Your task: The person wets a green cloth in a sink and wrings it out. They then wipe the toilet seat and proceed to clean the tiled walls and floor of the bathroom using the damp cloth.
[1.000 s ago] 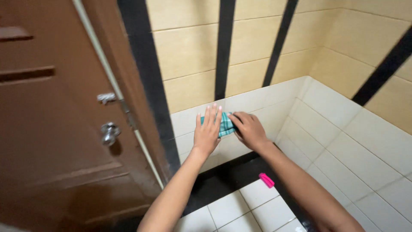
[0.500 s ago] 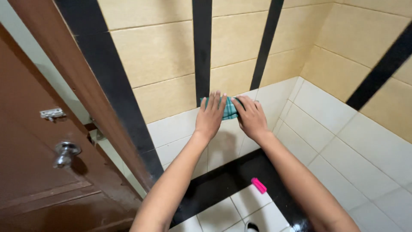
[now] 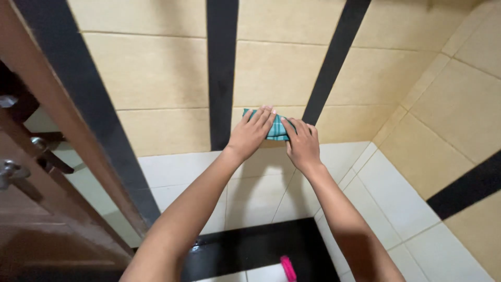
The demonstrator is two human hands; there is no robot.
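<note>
A: Where are the hands?

B: Both are up against the tiled wall (image 3: 156,68), side by side. The left hand (image 3: 252,133) lies flat with its fingers spread, pressing on a teal checked cloth (image 3: 276,130). The right hand (image 3: 301,143) is flat too, fingers stretched, on the cloth's other end.

A: So neither is gripping it?

B: Neither curls around it. Both palms are open and hold the cloth against the wall by pressure. Only a small strip of it shows between and above the fingers.

A: Where on the wall is it?

B: On a cream tile, between two black vertical stripes (image 3: 222,73), just above the line where the cream tiles give way to white ones (image 3: 177,172). The left fingers reach close to the nearer stripe.

A: What else is around?

B: To the left stands a brown door (image 3: 31,230) with a metal handle (image 3: 10,171) and its frame running diagonally. Lower down there is a black band (image 3: 245,250) across the white tiles, and at the bottom edge a small pink thing (image 3: 287,269); I cannot tell what it is. On the right the wall meets another at a corner, with a black stripe there as well.
</note>
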